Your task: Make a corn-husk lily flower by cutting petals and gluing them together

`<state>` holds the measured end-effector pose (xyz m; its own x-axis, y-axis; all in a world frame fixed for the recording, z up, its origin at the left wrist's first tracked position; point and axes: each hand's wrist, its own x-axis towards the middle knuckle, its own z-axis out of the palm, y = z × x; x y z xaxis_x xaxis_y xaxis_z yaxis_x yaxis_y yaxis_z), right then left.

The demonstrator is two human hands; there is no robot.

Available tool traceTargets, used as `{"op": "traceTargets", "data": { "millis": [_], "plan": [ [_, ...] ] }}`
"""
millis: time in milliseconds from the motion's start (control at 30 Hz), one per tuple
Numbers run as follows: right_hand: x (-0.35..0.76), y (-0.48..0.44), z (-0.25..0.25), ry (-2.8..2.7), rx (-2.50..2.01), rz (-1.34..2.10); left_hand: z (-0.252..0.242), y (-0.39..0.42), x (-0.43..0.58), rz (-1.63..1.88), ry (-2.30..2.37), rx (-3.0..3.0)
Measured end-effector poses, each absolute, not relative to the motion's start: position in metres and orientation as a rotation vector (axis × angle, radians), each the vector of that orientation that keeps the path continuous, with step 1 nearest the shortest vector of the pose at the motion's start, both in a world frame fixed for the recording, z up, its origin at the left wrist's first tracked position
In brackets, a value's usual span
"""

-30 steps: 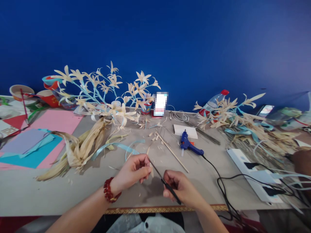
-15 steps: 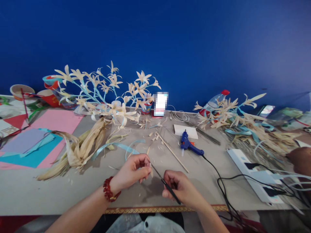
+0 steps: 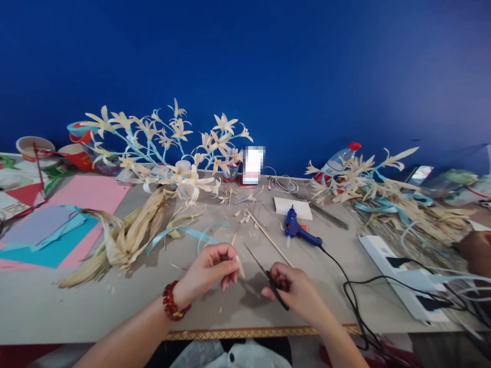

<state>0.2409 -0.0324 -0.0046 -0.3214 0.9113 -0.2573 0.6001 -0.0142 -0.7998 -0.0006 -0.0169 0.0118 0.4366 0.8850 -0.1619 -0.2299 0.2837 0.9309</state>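
My left hand (image 3: pixel 215 266) pinches a small pale piece of corn husk (image 3: pixel 241 268), cut to a petal-like point, between thumb and fingers. In my right hand (image 3: pixel 295 291) are black-handled scissors (image 3: pixel 268 276), their thin blades aimed up and to the left, apart from the husk piece. Pale husk scraps (image 3: pixel 243 214) and a thin stick (image 3: pixel 270 237) lie beyond the hands. A blue glue gun (image 3: pixel 294 225) rests on the table to the right. At the left are dried corn husks (image 3: pixel 132 235) and a light blue ribbon (image 3: pixel 192 231).
Branches of husk flowers (image 3: pixel 164 145) stand at the back left; more flowers (image 3: pixel 356 174) lie back right. A white power strip (image 3: pixel 391 276) with black cords sits at the right, near another person's hand (image 3: pixel 475 250). Coloured paper (image 3: pixel 92 194) covers the left side.
My right hand has moved slightly right and up, drawing the scissors away from my left hand. The husk piece in my left hand now shows more clearly.
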Motion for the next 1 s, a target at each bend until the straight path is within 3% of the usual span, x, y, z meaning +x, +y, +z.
{"op": "traceTargets", "data": {
  "millis": [167,367,533,800,1000],
  "plan": [
    [0.257,-0.038,-0.007,-2.265,-1.895,0.549,0.010,-0.016,0.001,0.917,0.805,0.944],
    [0.257,-0.038,0.001,-2.425,-1.982,0.170,0.006,-0.016,0.003,0.940,0.825,0.954],
    [0.253,-0.028,0.010,-2.487,-2.005,0.115,0.006,-0.016,0.005,0.969,0.841,0.924],
    [0.267,-0.011,0.030,-2.593,-1.709,0.606,0.004,-0.014,0.005,1.016,0.841,0.838],
    [0.229,0.003,0.050,-2.513,-1.189,0.226,0.002,-0.010,0.008,1.023,0.805,0.680]
  ]
}}
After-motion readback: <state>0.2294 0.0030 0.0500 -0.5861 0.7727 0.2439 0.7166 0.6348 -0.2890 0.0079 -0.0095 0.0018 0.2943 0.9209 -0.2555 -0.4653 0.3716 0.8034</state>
